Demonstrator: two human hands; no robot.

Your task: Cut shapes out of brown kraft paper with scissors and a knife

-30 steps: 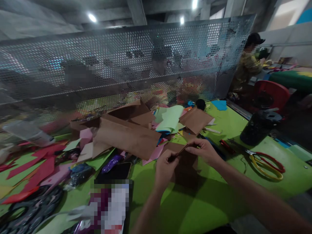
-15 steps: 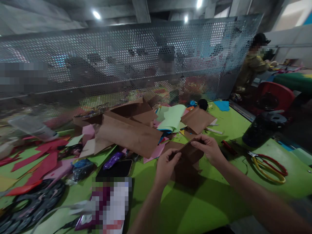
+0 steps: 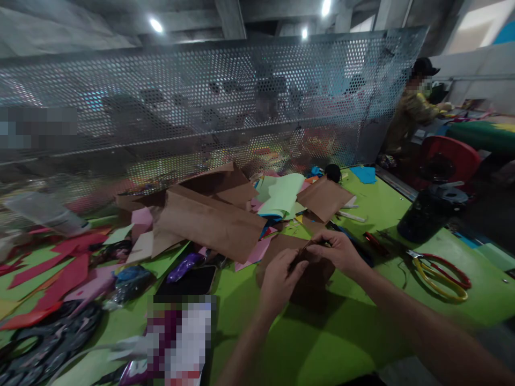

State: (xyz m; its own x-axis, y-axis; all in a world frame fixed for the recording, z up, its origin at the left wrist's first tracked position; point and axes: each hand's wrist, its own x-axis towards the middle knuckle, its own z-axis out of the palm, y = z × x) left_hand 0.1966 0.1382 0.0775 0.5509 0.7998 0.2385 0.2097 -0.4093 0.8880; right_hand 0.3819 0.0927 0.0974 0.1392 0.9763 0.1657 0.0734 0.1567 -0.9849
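Observation:
My left hand (image 3: 281, 276) and my right hand (image 3: 338, 253) are close together, both closed with thumbs and fingers pinching a small piece of brown paper (image 3: 302, 250). Only a narrow strip of it shows between the fingertips; the hands hide much of the rest. Under them, more brown paper (image 3: 309, 292) lies in shadow on the green table (image 3: 257, 348). Just beyond my right hand are a dark, long object (image 3: 356, 244) and a red-handled tool (image 3: 376, 243). Scissors (image 3: 440, 276) with red and yellow handles lie farther right.
Large folded brown sheets (image 3: 213, 220) and pale green paper (image 3: 281, 195) are heaped behind my hands. A phone (image 3: 187, 281) and red paper scraps (image 3: 60, 273) lie left. A dark jug (image 3: 426, 212) stands right, near a red chair (image 3: 454, 161). A perforated metal panel (image 3: 193, 107) borders the back; a person (image 3: 414, 107) works beyond.
My hands have come closer together, and the brown paper between them has turned so that less of its face shows. The dark, long object beyond my right hand has come into view.

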